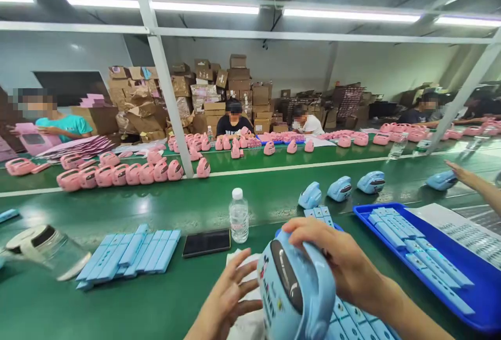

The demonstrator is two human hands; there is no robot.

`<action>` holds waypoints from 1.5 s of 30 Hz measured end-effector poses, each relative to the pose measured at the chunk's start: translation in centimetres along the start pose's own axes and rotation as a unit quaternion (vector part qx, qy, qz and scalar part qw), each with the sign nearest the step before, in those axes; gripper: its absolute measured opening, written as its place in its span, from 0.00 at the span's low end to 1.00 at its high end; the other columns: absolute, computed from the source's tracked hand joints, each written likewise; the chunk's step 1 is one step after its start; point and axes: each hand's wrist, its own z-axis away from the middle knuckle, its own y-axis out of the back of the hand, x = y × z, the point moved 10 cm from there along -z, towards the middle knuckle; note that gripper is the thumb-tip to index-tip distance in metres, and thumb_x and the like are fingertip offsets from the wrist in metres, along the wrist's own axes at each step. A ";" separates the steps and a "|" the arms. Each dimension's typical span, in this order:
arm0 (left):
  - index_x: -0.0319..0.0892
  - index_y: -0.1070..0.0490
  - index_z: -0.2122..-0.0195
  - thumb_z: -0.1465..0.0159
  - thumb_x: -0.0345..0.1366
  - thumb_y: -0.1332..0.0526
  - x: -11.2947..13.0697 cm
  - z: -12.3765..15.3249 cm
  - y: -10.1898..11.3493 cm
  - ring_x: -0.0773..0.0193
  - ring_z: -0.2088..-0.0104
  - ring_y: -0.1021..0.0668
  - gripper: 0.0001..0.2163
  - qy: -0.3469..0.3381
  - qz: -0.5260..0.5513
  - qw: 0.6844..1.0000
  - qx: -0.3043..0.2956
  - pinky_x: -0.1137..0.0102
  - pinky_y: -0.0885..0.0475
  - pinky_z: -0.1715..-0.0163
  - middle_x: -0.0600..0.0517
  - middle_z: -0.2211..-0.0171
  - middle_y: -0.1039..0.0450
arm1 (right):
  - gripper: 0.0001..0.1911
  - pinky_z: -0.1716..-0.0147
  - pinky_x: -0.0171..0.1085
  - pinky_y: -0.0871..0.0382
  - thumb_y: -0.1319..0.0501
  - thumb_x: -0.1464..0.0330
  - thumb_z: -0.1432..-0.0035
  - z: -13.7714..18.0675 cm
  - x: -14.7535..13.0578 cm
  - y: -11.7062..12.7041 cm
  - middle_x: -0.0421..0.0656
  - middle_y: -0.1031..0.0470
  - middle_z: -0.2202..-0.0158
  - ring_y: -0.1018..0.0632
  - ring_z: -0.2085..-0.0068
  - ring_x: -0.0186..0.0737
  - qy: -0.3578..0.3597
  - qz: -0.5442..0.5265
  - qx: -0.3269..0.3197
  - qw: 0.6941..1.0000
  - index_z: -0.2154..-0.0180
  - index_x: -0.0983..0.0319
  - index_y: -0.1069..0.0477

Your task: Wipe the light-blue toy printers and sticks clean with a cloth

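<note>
My right hand (344, 264) is wrapped over the top of a light-blue toy device (293, 290) with a dark oval window and printed letters on its side, held just above the green table (168, 298). To its left, my left hand (227, 298) hovers with fingers spread, holding nothing, above a white sheet (245, 324). Flat light-blue parts (354, 321) lie under the device.
A blue tray (481, 298) of flat blue parts sits at right; more such parts (131, 254) lie at left, beside a dark phone (206, 242), a water bottle (238, 215) and a tipped jar (47, 248). Finished blue devices (340, 188) and pink ones (117, 174) stand on the belt. Another person's hand (465, 175) reaches in at right.
</note>
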 end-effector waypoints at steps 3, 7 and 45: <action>0.44 0.22 0.46 0.59 0.71 0.27 -0.7 0.4 -3.5 0.40 0.55 0.18 0.46 0.049 0.167 0.973 -0.151 0.55 0.22 0.59 0.39 0.54 0.20 | 0.17 0.43 0.34 0.25 0.41 0.74 0.28 0.8 -4.3 -3.4 0.40 0.23 0.42 0.21 0.43 0.38 0.028 -0.060 -0.037 0.997 0.43 0.50 0.32; 0.42 0.22 0.50 0.56 0.65 0.25 -0.5 2.0 -1.3 0.52 0.63 0.20 0.40 0.037 0.194 0.974 -0.113 0.66 0.28 0.66 0.44 0.62 0.21 | 0.18 0.48 0.29 0.23 0.40 0.62 0.27 1.6 -1.8 -5.0 0.37 0.22 0.43 0.19 0.46 0.37 -0.136 -0.074 0.026 0.988 0.38 0.44 0.32; 0.50 0.30 0.44 0.49 0.44 0.23 -5.0 3.0 6.9 0.50 0.60 0.18 0.32 -0.017 -0.090 0.968 0.233 0.58 0.22 0.57 0.49 0.57 0.20 | 0.20 0.60 0.44 0.22 0.39 0.77 0.33 2.4 -4.2 -15.1 0.45 0.18 0.57 0.20 0.59 0.47 0.017 -0.095 0.080 0.992 0.44 0.54 0.25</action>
